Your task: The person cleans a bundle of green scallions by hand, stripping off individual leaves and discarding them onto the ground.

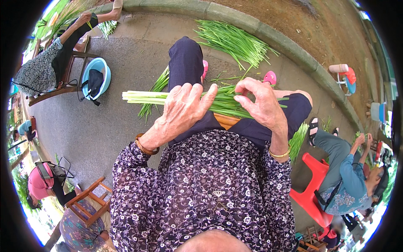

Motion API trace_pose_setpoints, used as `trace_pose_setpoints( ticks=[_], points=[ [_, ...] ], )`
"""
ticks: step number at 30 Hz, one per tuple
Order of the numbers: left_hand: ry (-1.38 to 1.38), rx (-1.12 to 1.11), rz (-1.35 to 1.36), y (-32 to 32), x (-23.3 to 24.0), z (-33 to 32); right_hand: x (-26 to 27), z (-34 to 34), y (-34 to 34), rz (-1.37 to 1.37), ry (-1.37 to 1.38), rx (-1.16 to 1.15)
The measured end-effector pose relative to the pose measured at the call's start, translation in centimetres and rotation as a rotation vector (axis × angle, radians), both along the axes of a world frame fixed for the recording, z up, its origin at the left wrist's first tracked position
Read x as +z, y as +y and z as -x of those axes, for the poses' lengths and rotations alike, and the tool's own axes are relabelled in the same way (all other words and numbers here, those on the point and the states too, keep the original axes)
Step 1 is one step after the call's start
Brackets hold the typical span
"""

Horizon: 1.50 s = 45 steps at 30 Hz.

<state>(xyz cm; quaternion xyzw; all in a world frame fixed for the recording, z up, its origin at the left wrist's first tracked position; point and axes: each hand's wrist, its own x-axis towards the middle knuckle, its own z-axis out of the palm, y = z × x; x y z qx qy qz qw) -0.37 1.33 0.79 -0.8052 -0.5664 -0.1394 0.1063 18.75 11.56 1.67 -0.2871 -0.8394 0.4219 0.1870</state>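
Note:
A bundle of long green stalks with pale stem ends, perhaps garlic chives (231, 102), lies across my lap, its pale ends pointing left. Over the pale part my left hand (185, 105) is closed around the bundle. At the leafy part my right hand (259, 100) has thumb and index finger bent close together; a bit of green shows at the fingertips, but whether they pinch a leaf is hard to tell. A big heap of the same stalks (234, 41) lies on the pavement ahead. Smaller bunches lie beside my left leg (154, 93) and by my right thigh (298, 141).
A stone kerb (233, 15) curves along the front and right. On the left is a light blue basin (107, 75) holding a black bag. At right a person sits on a red plastic chair (310, 189); another sits at upper left. A wooden stool (89, 203) is behind left.

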Motion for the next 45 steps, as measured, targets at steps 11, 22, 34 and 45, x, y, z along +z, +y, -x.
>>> trace_pose_setpoints(
  ticks=[11,22,34,45],
  points=[
    [-0.002,-0.003,0.016,0.1,-0.1,-0.1,-0.6,0.5,0.0,-0.379,-0.049,-0.006],
    [0.036,0.087,0.132,0.4,0.0,-1.1,-2.7,2.3,-1.3,-0.705,-0.173,-0.349],
    [-0.023,0.080,0.084,1.6,0.6,-1.7,-2.5,2.3,-0.6,-0.667,-0.020,-0.533],
    [-0.045,0.265,0.061,0.4,1.2,0.7,-3.8,-6.3,4.5,-0.673,-0.116,-0.891]
  ],
)
